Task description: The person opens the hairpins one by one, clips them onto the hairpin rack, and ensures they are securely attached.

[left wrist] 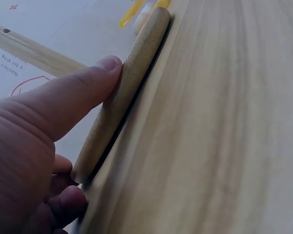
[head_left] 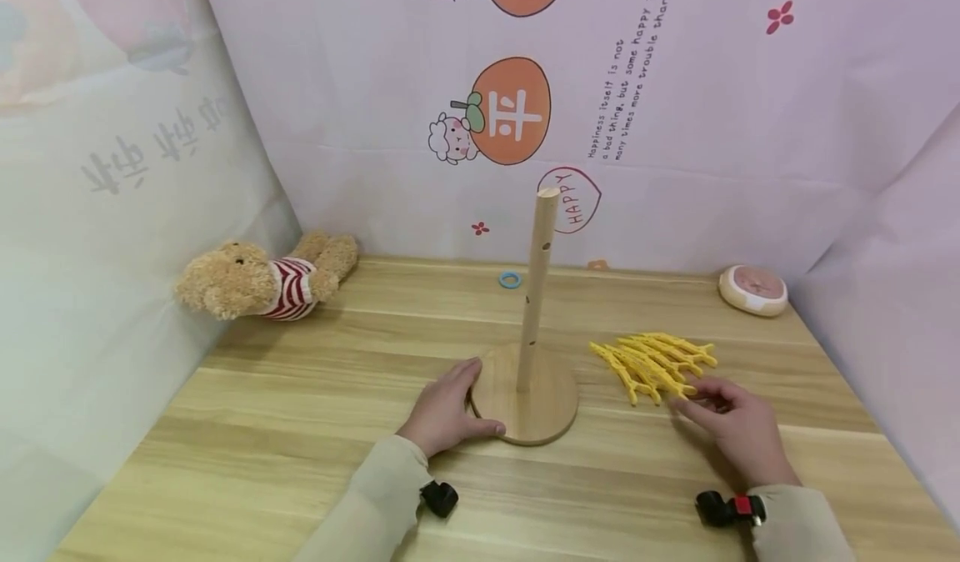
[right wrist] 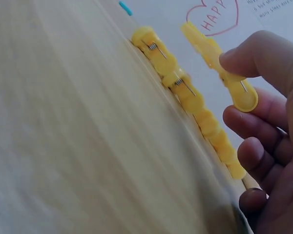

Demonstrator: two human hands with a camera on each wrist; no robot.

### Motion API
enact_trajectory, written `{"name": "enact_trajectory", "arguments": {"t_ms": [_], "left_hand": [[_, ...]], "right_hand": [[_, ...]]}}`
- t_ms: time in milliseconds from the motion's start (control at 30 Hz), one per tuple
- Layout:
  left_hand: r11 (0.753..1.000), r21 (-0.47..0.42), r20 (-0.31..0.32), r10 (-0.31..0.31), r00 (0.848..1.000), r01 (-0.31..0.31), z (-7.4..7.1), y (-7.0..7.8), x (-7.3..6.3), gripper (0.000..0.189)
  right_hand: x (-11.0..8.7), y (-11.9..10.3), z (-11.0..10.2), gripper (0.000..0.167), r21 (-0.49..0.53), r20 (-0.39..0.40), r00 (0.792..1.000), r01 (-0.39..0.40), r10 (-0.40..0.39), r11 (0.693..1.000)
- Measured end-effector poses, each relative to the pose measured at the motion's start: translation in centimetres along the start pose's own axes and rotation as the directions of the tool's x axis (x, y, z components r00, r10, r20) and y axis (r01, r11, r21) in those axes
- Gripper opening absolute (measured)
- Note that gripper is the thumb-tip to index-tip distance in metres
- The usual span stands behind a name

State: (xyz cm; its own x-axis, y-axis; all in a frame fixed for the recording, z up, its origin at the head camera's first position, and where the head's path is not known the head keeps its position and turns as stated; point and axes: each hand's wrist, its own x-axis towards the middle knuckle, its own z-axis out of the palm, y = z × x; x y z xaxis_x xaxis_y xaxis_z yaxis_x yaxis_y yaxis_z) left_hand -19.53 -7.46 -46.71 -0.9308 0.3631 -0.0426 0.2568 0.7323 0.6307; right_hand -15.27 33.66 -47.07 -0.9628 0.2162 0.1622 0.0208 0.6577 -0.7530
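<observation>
A wooden stand with a round base (head_left: pixel 555 391) and an upright post (head_left: pixel 533 295) with small dark holes is at the middle of the table. My left hand (head_left: pixel 444 408) holds the near left rim of that base. In the left wrist view, its thumb (left wrist: pixel 83 87) lies along the rim and the other fingers curl at the edge. With thumb and fingers my right hand (head_left: pixel 738 429) pinches a yellow clothespin (right wrist: pixel 208 52), raised apart from the others in the right wrist view. Several yellow clothespins (head_left: pixel 645 360) lie in a row right of the stand.
A small blue ring (head_left: pixel 510 279) lies behind the post. At the back left, a teddy bear (head_left: pixel 240 281) in a striped top rests on its side. One white-and-pink rounded object (head_left: pixel 753 289) sits at the back right. Printed cloth walls (head_left: pixel 360 128) border the table.
</observation>
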Motion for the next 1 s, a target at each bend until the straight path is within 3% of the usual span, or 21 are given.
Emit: {"name": "enact_trajectory", "arguments": {"t_ms": [233,467,1000], "left_hand": [[1.000,0.013,0.016,-0.005,1.000,0.005,-0.1,0.2,0.1,0.109],[1.000,-0.006,0.001,-0.005,1.000,0.005,-0.1,0.0,-0.1,0.091],[1.000,0.018,0.006,0.012,1.000,-0.012,-0.1,-0.1,0.3,0.091]], "right_hand": [[-0.2,-1.2,0.5,0.036,-0.012,0.039,0.997,0.069,-0.068,0.998],[-0.6,-2.6,1.6,0.029,0.022,0.086,0.991,0.101,-0.103,0.995],[-1.1,-3.8,3.8,0.022,0.077,0.131,0.974,0.178,-0.187,0.981]]}}
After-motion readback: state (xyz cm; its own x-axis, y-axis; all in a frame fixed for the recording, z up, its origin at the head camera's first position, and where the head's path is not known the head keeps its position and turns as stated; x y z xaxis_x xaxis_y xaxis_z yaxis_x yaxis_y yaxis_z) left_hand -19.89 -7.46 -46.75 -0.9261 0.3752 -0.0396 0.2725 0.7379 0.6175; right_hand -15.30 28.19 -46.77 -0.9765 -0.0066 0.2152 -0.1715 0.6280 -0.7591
